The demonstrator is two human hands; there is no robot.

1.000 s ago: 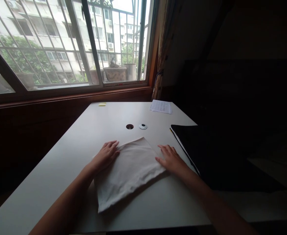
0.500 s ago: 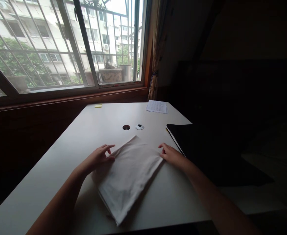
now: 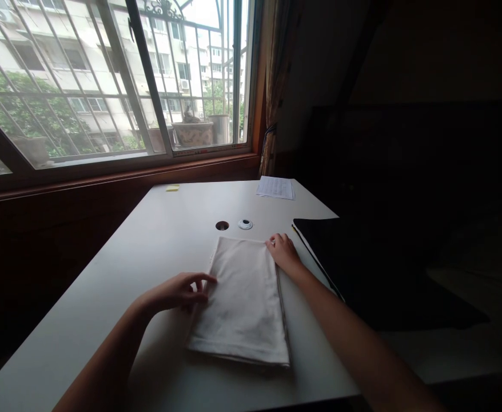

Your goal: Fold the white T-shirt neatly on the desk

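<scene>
A folded white cloth lies on the white table, its short edges facing the window and me. At the cloth's left edge is my left hand, thumb and fingers apart, with fingertips touching the fabric. My right hand is at the far right corner of the cloth, its fingers bent and closed on that corner.
Beyond the cloth are a round hole and a white round cap. Printed papers and a yellow note lie at the far edge. Black material covers the table's right side. A barred window stands behind.
The cloth has turned from a diamond position to nearly straight. My right hand has moved away from me to the far right corner and closed there; my left hand has shifted slightly right and nearer.
</scene>
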